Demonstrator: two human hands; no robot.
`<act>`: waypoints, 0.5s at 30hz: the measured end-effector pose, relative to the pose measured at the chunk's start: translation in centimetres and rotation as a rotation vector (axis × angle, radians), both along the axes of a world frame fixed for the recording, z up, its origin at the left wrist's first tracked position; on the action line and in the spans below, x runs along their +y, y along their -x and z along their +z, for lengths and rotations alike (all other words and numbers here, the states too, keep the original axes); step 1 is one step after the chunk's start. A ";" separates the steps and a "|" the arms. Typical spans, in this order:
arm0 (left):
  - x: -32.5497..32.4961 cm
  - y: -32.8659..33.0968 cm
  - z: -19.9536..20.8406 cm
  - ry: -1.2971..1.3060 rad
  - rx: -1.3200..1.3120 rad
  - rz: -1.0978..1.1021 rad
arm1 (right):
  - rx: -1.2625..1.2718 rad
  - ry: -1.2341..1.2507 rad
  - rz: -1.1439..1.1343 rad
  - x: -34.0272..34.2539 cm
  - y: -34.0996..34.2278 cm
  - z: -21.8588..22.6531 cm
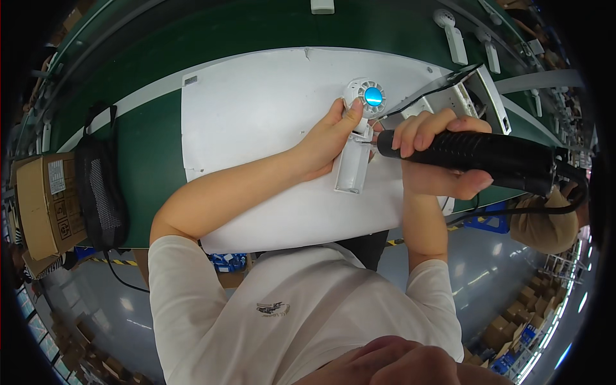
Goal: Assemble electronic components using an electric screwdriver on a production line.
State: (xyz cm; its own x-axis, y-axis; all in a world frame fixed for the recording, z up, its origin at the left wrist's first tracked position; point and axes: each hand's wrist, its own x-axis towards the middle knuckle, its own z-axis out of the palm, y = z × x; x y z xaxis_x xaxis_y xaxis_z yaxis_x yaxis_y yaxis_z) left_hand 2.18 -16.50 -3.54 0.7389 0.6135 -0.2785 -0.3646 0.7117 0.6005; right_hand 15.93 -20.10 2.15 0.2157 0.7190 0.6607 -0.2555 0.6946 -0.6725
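My left hand (330, 138) is closed around a small white handheld fan (351, 165), its thumb pressed near the neck. The fan's round head carries a shiny blue disc (373, 97) in its middle, and its hollow handle lies open toward me. In my right hand (436, 151) is a black electric screwdriver (484, 153), held nearly level with the fingers wrapped over its front. The thin bit (367, 142) points left and reaches the fan just below its neck. Whether it sits on a screw is too small to tell.
A white mat (256, 109) covers the green bench. At the right stands a white tray (494, 99) with a dark strip across it. More white fans (452, 42) lie at the far right. A black mesh case (102, 192) and a cardboard box (48, 199) stand left; the screwdriver's cord (513, 210) hangs right.
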 end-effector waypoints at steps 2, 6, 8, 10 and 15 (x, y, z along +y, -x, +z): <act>0.0 -0.1 0.1 -0.005 0.017 0.000 | 0.006 0.015 0.002 0.5 0.0 -0.5; 0.1 -0.1 0.2 -0.022 0.065 -0.002 | 0.020 0.056 0.006 1.3 0.1 -1.3; 0.1 -0.1 0.1 -0.028 0.071 0.000 | 0.057 0.081 0.021 1.6 0.2 -1.6; 0.3 0.0 0.0 -0.036 0.077 0.003 | 0.093 0.105 0.036 2.0 0.3 -1.9; 0.4 -0.1 -0.2 -0.051 0.071 -0.034 | 0.126 0.136 0.070 2.1 0.4 -2.1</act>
State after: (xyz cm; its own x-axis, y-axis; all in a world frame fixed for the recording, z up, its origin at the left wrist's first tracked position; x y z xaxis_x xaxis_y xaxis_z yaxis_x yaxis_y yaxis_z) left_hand 2.26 -16.14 -3.70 0.7391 0.6032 -0.2996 -0.2960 0.6905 0.6600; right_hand 15.56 -18.03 0.03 0.2369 0.8158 0.5276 -0.3886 0.5773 -0.7181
